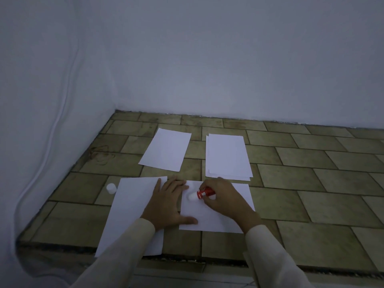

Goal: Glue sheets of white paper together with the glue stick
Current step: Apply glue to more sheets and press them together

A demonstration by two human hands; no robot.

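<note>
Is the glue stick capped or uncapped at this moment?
Uncapped. The right hand holds the red glue stick tilted, white end on the sheet, while a white cap stands apart on the tiles, left of the papers.

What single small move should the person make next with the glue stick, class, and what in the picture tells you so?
Probably drag the glue stick along the small sheet. The right hand grips it with its white end pointing down at that sheet, the left hand lies flat across its left edge, and the cap stands off to the left.
</note>
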